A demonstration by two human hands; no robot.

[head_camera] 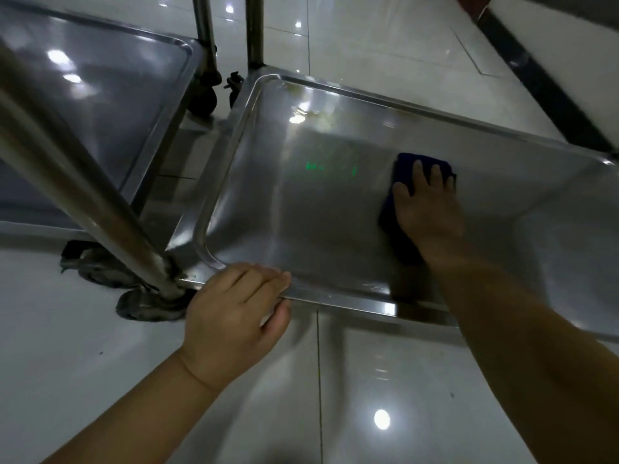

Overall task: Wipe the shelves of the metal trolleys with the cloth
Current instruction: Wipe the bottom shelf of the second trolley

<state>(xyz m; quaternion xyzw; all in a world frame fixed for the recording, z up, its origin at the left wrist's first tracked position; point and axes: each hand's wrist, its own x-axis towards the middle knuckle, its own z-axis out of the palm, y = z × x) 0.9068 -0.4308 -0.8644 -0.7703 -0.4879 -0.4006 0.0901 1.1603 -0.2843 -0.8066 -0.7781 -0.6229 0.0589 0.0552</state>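
Note:
A low steel trolley shelf [301, 209] with a raised rim fills the middle of the view. My right hand [427, 205] lies flat with straight fingers on a dark blue cloth [390, 212], pressing it onto the shelf's right part. My left hand [234, 316] grips the shelf's near rim close to the left corner, fingers curled over the top and thumb underneath. A yellowish smear [318, 112] marks the shelf near its far left corner.
A second trolley's shelf [100, 105] stands to the left. A thick steel post [77, 182] rises at the near left corner above a caster [147, 304]. More posts [255, 31] and casters [204, 98] stand at the back. Glossy white floor tiles [351, 396] surround everything.

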